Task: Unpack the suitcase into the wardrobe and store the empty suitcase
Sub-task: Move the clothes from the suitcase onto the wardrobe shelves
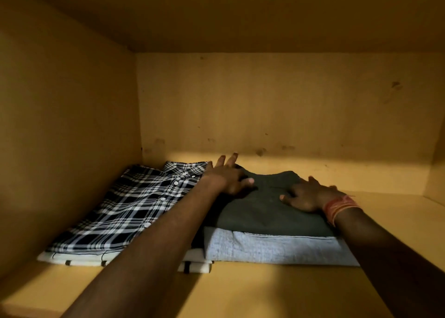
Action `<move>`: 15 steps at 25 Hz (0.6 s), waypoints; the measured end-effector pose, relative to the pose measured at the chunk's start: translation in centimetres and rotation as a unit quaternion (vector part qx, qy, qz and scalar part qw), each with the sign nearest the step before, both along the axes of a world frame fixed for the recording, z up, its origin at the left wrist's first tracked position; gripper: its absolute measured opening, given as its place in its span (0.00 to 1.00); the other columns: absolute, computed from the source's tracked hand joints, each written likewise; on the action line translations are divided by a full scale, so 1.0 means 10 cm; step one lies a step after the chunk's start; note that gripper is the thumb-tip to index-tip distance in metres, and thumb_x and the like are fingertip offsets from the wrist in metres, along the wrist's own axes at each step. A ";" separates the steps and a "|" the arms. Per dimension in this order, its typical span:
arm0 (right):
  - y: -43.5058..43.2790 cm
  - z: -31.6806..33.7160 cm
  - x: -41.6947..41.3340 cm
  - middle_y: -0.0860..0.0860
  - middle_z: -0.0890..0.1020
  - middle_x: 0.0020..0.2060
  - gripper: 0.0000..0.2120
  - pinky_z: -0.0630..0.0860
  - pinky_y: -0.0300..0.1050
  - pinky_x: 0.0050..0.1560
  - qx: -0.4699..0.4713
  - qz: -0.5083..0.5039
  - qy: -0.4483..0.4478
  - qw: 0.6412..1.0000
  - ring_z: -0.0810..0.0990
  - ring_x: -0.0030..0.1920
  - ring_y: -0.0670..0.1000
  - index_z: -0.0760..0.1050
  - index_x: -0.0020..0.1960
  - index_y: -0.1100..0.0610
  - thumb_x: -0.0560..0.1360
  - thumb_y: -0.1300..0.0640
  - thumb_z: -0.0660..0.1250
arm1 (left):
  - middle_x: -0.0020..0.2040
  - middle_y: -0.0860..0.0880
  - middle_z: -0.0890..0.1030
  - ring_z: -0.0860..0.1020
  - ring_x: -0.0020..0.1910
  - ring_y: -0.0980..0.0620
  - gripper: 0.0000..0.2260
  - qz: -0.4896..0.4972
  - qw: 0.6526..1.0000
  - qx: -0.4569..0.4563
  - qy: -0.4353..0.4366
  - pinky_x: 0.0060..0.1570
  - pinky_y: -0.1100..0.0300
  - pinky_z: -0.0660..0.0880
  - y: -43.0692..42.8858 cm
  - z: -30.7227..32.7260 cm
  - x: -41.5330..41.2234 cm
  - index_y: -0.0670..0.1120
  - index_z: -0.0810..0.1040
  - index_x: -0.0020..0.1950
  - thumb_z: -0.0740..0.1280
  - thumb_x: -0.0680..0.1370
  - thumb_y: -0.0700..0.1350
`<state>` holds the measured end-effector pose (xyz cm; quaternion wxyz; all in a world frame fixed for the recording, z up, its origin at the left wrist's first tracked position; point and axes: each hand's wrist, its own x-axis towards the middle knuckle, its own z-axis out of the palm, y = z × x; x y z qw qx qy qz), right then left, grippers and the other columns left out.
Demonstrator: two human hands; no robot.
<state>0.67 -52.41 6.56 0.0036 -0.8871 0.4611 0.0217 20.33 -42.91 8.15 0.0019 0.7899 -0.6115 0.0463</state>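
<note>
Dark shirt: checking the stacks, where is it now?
The dark shirt lies right of centre in the head view, on the shelf, atop the grey garment, right of the plaid shirt; left hand and right hand rest on it.

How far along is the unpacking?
Done: a plaid shirt on a white striped piece and a grey garment lie folded on the shelf. In hand: the left hand and right hand press flat on a dark garment atop the grey one. Left: the suitcase is out of view, so its contents and storing cannot be judged.
</note>
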 end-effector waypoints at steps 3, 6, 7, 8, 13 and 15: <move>-0.01 -0.03 0.12 0.51 0.46 0.78 0.54 0.44 0.65 0.73 0.050 0.053 0.006 0.997 0.42 0.77 0.61 0.48 0.76 0.38 0.55 0.14 0.42 | 0.79 0.48 0.40 0.40 0.76 0.38 0.32 -0.017 0.992 0.118 0.037 0.71 0.37 0.38 -0.11 -0.15 -0.26 0.57 0.48 0.78 0.42 0.77 0.69; -0.07 -0.08 0.14 0.52 0.39 0.77 0.53 0.39 0.63 0.73 0.099 0.025 0.048 0.994 0.36 0.75 0.65 0.39 0.75 0.35 0.54 0.15 0.42 | 0.78 0.51 0.38 0.38 0.75 0.37 0.33 0.004 0.988 0.130 0.079 0.70 0.35 0.36 -0.21 -0.30 -0.19 0.59 0.45 0.77 0.43 0.75 0.72; -0.07 -0.07 0.14 0.52 0.39 0.77 0.49 0.39 0.63 0.73 0.109 0.014 0.051 0.993 0.36 0.75 0.65 0.38 0.75 0.36 0.59 0.17 0.44 | 0.78 0.52 0.38 0.37 0.75 0.37 0.33 0.006 0.988 0.123 0.092 0.70 0.35 0.37 -0.24 -0.31 -0.16 0.60 0.46 0.77 0.44 0.75 0.72; -0.09 -0.05 0.15 0.53 0.38 0.77 0.48 0.39 0.62 0.73 0.110 0.011 0.057 0.992 0.36 0.75 0.65 0.37 0.75 0.37 0.62 0.19 0.45 | 0.78 0.52 0.38 0.38 0.76 0.38 0.33 0.005 0.989 0.115 0.094 0.71 0.36 0.37 -0.24 -0.31 -0.15 0.61 0.47 0.77 0.45 0.75 0.72; -0.09 -0.04 0.20 0.54 0.38 0.77 0.51 0.39 0.61 0.74 0.091 0.006 0.089 0.992 0.39 0.76 0.63 0.36 0.76 0.39 0.59 0.18 0.44 | 0.79 0.53 0.43 0.42 0.77 0.40 0.31 0.004 0.995 0.058 0.084 0.72 0.39 0.41 -0.21 -0.35 -0.20 0.61 0.53 0.76 0.46 0.75 0.71; -0.07 -0.05 0.17 0.55 0.38 0.77 0.49 0.39 0.61 0.75 0.088 0.010 0.081 0.993 0.40 0.76 0.62 0.36 0.76 0.40 0.62 0.19 0.44 | 0.79 0.52 0.46 0.44 0.77 0.40 0.31 -0.005 0.996 0.035 0.079 0.73 0.39 0.42 -0.16 -0.34 -0.22 0.60 0.56 0.76 0.46 0.76 0.71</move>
